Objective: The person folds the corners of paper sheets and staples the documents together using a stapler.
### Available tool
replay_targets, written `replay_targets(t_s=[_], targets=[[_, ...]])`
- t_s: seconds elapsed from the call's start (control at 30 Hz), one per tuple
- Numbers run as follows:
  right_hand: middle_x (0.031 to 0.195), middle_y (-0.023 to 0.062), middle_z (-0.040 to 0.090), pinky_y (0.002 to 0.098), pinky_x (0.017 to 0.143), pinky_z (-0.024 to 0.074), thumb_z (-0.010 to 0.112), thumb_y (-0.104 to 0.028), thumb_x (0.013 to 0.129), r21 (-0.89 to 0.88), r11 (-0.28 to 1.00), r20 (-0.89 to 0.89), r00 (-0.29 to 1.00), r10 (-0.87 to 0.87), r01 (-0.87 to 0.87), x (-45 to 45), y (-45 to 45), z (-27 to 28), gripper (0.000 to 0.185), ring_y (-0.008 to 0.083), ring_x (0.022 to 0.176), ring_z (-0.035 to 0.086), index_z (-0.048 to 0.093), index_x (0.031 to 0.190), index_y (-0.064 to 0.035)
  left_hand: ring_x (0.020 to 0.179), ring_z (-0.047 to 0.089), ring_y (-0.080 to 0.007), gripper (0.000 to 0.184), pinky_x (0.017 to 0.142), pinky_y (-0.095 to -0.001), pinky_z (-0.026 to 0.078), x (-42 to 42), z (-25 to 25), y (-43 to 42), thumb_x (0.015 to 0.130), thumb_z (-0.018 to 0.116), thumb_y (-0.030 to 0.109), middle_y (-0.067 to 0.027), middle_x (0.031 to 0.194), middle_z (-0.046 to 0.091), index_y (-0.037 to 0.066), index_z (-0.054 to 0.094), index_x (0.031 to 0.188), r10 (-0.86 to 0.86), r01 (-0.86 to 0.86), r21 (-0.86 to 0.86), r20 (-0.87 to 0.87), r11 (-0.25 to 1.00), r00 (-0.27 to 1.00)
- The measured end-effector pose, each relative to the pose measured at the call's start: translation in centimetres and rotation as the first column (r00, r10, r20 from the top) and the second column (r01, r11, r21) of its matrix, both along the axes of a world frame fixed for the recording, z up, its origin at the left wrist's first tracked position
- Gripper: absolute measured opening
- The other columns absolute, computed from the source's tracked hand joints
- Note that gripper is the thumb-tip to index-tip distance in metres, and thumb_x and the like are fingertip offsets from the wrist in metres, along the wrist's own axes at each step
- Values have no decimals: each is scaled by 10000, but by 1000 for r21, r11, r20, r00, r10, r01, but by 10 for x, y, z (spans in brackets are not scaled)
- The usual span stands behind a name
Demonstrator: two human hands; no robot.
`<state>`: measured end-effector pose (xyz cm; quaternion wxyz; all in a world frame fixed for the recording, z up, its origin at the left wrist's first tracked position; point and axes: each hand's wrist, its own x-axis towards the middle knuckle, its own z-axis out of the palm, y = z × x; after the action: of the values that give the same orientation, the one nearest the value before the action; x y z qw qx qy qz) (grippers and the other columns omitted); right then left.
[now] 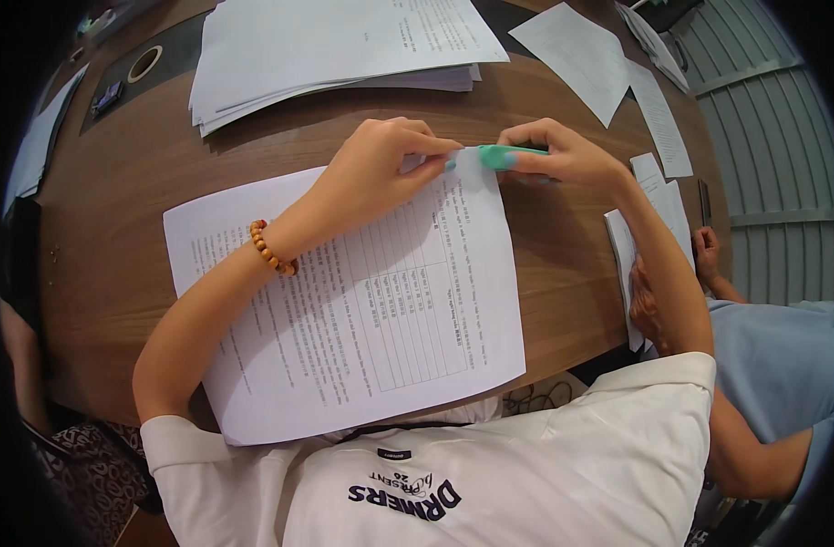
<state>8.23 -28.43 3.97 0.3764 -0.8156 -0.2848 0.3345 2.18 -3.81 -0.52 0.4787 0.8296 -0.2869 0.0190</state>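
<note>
Printed sheets (344, 301) with text and a table lie in front of me, their near edge against my shirt. My left hand (385, 159), with a wooden bead bracelet (269, 248) at its wrist, pinches the far edge of these sheets between thumb and fingers. In my right hand (563, 155) is a small green stapler (499, 158), its front end at the far right corner of the sheets. Whether its jaws are pressed together cannot be made out.
Beyond my hands lies a thick paper stack (335, 55). Loose sheets (581, 59) are at the far right. A co-worker's hand (645, 296) holds papers (624, 264) at my right. A tape roll (145, 64) sits at the far left of the wooden table (107, 237).
</note>
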Motion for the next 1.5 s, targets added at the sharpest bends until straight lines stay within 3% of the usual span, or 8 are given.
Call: replay_targets(t_s=[0.2,0.37,0.6,0.7,0.8,1.2,1.3,1.5], targets=[[698,-2,561,186,480,370,555,-490,886,170,976,-141,984,-109,133,10,-26,4,453,37,582,489,646,942,-49,765,618,-162,244,708,-245,504,2,-2,0,848,610,41,-106,870,665,-9,673,1079,-10,8,-60,-33,998,999],[774,86,622,325,621,476,672,-433,813,6,879,647,668,-367,477,-2,-25,-37,438,225,681,573,663,923,-10,809,628,-173,219,770,-278,508,1,3,5,812,645,42,-107,907,676,-20,685,1018,-22,19,-61,-49,998,999],[1012,123,610,365,731,466,728,-349,778,270,869,893,231,-387,414,-24,-19,-49,397,242,869,554,673,1001,-25,812,621,-160,200,783,-279,491,-5,32,11,726,721,31,-81,868,686,-2,693,921,-19,16,-47,-69,999,997],[949,81,631,335,695,467,721,-299,782,494,783,307,767,-563,378,-68,10,3,340,207,803,570,675,975,-23,792,618,-162,201,765,-279,477,-12,41,10,711,740,42,-67,844,684,9,692,903,9,-8,-48,17,999,1000],[826,43,639,298,656,454,728,-214,763,254,949,484,824,-292,187,-101,25,25,242,175,742,573,686,912,-29,758,615,-129,176,740,-283,452,-28,57,15,699,762,81,-34,826,685,50,692,857,43,-51,28,238,998,970],[817,-184,498,284,626,244,705,-300,729,314,948,915,-253,-316,-49,-210,-30,7,61,76,784,395,680,777,-270,689,666,-181,101,733,-407,435,-214,112,105,777,696,164,-55,748,687,65,679,785,1,-577,561,717,594,698],[761,-117,399,226,524,198,765,-280,695,347,937,937,-38,-348,-39,-209,-28,25,199,73,659,338,580,759,-245,739,632,-203,248,768,-442,436,-227,85,122,928,496,279,-82,768,608,49,579,888,-31,-671,258,943,695,331],[713,-8,616,215,434,369,701,-158,764,278,931,958,143,-249,-239,-175,-24,51,127,97,491,490,682,890,-163,742,645,-198,141,769,-445,453,-228,120,127,856,619,197,-79,787,636,61,583,854,63,-594,349,825,725,561]])
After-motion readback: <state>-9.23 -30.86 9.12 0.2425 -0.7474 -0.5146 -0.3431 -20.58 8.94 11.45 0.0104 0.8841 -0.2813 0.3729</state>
